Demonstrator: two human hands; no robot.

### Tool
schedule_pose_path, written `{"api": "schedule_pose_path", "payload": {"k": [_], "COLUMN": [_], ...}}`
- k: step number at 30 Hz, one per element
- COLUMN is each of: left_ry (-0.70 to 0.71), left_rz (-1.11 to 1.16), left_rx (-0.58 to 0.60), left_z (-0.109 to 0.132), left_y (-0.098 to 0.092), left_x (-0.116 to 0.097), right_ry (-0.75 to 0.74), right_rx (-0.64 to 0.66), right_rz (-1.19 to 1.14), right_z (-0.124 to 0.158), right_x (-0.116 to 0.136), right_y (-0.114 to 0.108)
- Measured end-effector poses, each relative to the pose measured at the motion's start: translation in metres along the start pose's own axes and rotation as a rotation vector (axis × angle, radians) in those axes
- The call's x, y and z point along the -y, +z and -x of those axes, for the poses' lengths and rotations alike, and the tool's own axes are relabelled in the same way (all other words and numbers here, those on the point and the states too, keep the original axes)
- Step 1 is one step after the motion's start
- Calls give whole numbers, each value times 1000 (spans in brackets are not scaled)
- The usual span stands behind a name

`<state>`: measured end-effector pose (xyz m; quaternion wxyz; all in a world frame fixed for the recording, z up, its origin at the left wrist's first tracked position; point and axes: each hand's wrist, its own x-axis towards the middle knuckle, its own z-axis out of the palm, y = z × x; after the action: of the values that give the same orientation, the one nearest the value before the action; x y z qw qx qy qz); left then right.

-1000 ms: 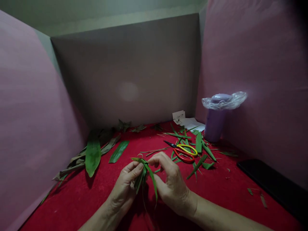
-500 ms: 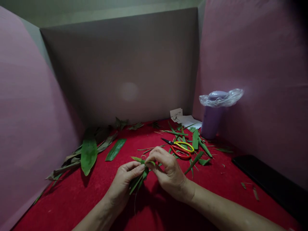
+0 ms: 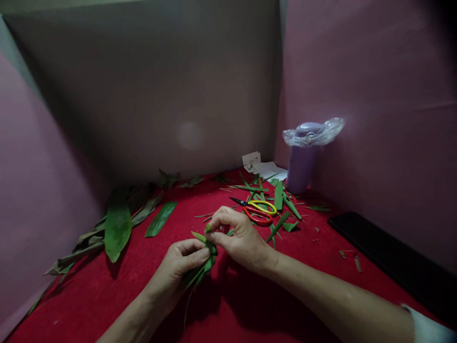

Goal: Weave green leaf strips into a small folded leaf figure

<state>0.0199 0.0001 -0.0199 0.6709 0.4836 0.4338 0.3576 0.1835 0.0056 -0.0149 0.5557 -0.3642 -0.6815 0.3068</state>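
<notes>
A small bundle of folded green leaf strips [image 3: 200,272] is pinched between the thumb and fingers of my left hand [image 3: 183,261], with loose strip ends hanging below. My right hand [image 3: 237,238] is closed at the bundle's top, thumb and forefinger pinching the tip of a leaf strip [image 3: 208,228]. A yellowish leaf point sticks up between both hands. Just beyond my right hand lie scissors [image 3: 255,209] with one yellow and one red handle, blades pointing left. The fold inside my left fingers is hidden.
Cut leaf pieces [image 3: 278,195] lie scattered around the scissors. Broad leaves [image 3: 117,228] and dried ones are piled at left, near a cut leaf piece [image 3: 161,219]. A purple bottle [image 3: 300,166] with plastic wrap, paper slips [image 3: 269,170] and a black phone-like slab [image 3: 385,259] stand or lie right.
My right hand has shifted up over the bundle, bringing the pinched strip upward. The view has turned slightly right and down, so surroundings appear further left and higher.
</notes>
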Motion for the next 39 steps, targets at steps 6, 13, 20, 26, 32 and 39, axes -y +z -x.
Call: {"api": "schedule_pose_path", "payload": {"k": [6, 13, 20, 26, 32, 39], "left_ry": [-12, -75, -88, -79, -87, 39], "left_rz": [64, 140, 194, 130, 53, -23], "left_rx": [63, 170, 161, 127, 79, -150], "left_z": [2, 0, 1, 4, 3, 6], "left_y": [2, -1, 1, 3, 2, 8], "left_x": [1, 5, 4, 5, 5, -3], "right_ry": [190, 318, 354, 337, 329, 252], "right_rx": [100, 195, 152, 133, 125, 41], "right_rz": [-276, -441, -444, -439, -451, -436], "right_z": [-5, -9, -8, -5, -5, -6], "right_x": [0, -6, -6, -4, -3, -2], "right_y": [-4, -2, -1, 1, 1, 0]}}
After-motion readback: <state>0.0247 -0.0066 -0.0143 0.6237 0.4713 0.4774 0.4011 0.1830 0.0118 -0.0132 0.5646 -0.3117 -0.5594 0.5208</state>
